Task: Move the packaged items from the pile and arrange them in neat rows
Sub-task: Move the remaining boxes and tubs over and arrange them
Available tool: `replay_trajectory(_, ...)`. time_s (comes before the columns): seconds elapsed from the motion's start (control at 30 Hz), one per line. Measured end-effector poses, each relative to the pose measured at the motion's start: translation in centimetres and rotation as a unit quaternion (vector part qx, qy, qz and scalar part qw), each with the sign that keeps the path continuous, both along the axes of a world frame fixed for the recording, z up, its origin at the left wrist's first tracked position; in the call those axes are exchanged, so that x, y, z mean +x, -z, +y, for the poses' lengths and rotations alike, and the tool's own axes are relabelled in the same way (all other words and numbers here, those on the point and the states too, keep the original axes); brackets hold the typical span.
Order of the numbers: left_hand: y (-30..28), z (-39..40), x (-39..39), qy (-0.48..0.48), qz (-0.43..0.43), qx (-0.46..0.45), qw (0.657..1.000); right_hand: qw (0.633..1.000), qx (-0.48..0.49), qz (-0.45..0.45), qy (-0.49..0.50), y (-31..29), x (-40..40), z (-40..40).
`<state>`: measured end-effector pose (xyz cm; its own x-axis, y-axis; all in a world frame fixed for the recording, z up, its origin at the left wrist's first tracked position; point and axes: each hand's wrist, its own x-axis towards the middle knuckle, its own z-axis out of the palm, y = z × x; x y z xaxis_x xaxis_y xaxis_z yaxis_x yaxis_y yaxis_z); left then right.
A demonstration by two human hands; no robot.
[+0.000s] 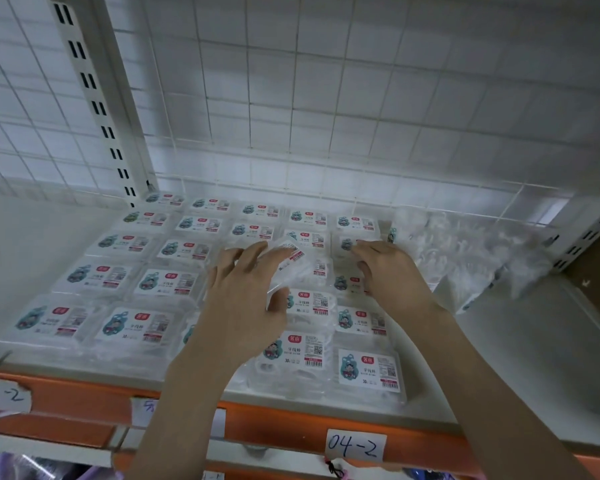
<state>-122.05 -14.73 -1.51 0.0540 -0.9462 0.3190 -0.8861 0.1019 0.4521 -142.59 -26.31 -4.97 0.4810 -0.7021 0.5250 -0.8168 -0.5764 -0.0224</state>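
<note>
Clear packets with white cartoon labels lie in rows [142, 282] across the white shelf [32, 244]. My left hand [246, 299] holds one tilted packet [290, 261] just above the middle row, fingers over its top and thumb under its near edge. My right hand [388, 271] reaches over the rightmost row, and its fingertips touch a packet [347, 243] near the back. A loose pile of clear packets [471, 251] sits at the right end of the shelf, beside my right hand.
A white wire grid [326, 116] backs the shelf, with slotted uprights at left [94, 105] and right [582, 237]. The orange front rail [284, 427] carries paper tags reading 04-2 [355, 445]. Bare shelf lies at the far right [534, 341].
</note>
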Motion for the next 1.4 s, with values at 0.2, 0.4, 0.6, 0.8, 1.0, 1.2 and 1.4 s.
replay_trajectory(0.2,-0.2,-0.4,-0.4,0.044,-0.016,-0.022,0.999,1.000,0.017,0.017,-0.018,-0.2,-0.5,-0.1)
replay_trajectory(0.4,-0.9,-1.3,-1.9,0.096,-0.033,-0.011,0.995,0.998,0.058,0.020,-0.021,-1.0,-0.3,0.2)
replay_trajectory(0.6,-1.7,-1.8,-4.1,0.157,-0.062,0.009,0.986,0.994,0.076,-0.081,0.011,-2.6,-2.3,1.6)
replay_trajectory(0.8,-1.9,-3.9,-6.9,0.237,-0.093,0.044,0.966,0.983,-0.009,-0.178,0.045,-4.0,-4.9,6.0)
replay_trajectory(1.0,-0.8,-4.9,-8.1,0.230,-0.171,0.093,0.953,0.981,-0.039,-0.159,0.103,-2.1,-6.5,6.0)
replay_trajectory(1.2,-0.4,-5.2,-8.3,0.169,-0.208,0.076,0.960,0.980,-0.039,-0.154,0.123,-1.1,-7.1,6.4)
replay_trajectory(1.4,-0.1,-5.3,-8.1,0.164,-0.190,0.080,0.965,0.986,0.003,-0.139,0.095,0.2,-7.4,7.3)
